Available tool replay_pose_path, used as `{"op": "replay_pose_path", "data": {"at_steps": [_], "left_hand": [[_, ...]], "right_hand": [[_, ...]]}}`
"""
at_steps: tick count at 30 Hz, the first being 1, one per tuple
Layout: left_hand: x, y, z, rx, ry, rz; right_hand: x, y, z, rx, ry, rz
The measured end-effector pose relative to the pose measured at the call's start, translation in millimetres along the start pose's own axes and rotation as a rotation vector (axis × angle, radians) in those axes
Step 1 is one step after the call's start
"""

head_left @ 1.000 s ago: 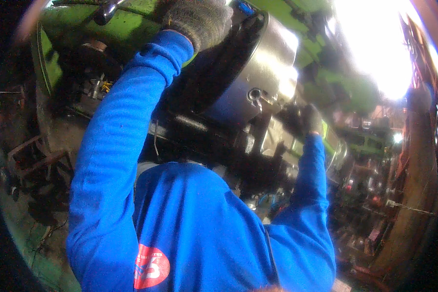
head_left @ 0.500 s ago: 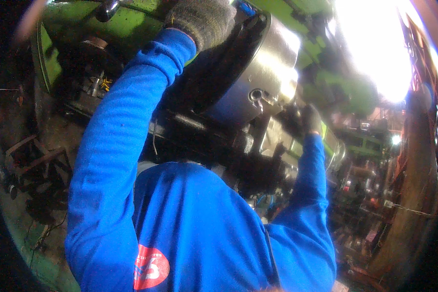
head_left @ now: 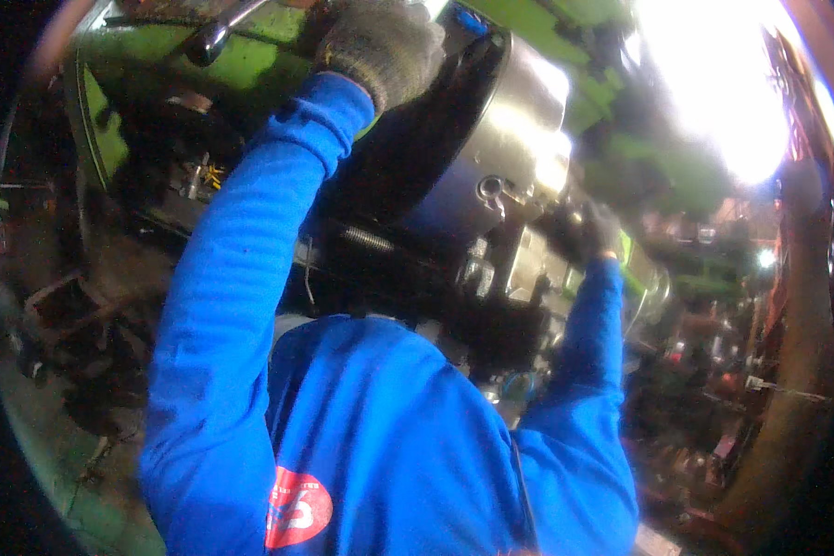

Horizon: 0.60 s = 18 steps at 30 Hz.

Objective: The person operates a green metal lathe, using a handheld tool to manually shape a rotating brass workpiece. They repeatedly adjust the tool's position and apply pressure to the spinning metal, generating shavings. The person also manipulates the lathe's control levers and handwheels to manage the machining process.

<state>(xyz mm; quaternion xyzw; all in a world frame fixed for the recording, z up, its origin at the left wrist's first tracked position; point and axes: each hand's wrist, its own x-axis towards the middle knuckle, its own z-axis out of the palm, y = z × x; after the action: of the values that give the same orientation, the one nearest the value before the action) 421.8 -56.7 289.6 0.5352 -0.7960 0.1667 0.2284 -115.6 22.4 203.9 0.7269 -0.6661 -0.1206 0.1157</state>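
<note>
My left hand [head_left: 385,51], in a grey knitted glove, is at the top edge, on the green machine housing beside a large round metal lathe chuck [head_left: 514,120]. Its fingers look curled, with a bit of bright metal next to them; what they grip is cut off by the picture's edge. My right hand [head_left: 600,230], gloved too, reaches past the chuck's right side to dark metal parts near the tool post. Blur and shade hide its fingers. A round socket [head_left: 490,187] shows in the chuck's side.
A lever with a dark knob [head_left: 208,42] sticks out from the green housing [head_left: 278,46] at upper left. Below the chuck runs a threaded screw [head_left: 368,239]. A metal frame [head_left: 65,306] lies on the floor at left. Strong light glares at upper right.
The view has shifted slightly, and the knobbed lever shows more fully. My left hand stays by the chuck; my right hand remains near the tool post. The chuck looks unturned.
</note>
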Motion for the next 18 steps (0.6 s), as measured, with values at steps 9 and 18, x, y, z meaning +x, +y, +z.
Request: {"op": "replay_pose_path", "data": {"at_steps": [9,18], "left_hand": [[8,1,25,-0.095,0.092,-0.105],[6,-6,33,-0.014,-0.017,0.042]], "right_hand": [[-6,12,5,0.158,0.072,0.043],[-64,18,-94,1.193,0.345,0.416]]}}
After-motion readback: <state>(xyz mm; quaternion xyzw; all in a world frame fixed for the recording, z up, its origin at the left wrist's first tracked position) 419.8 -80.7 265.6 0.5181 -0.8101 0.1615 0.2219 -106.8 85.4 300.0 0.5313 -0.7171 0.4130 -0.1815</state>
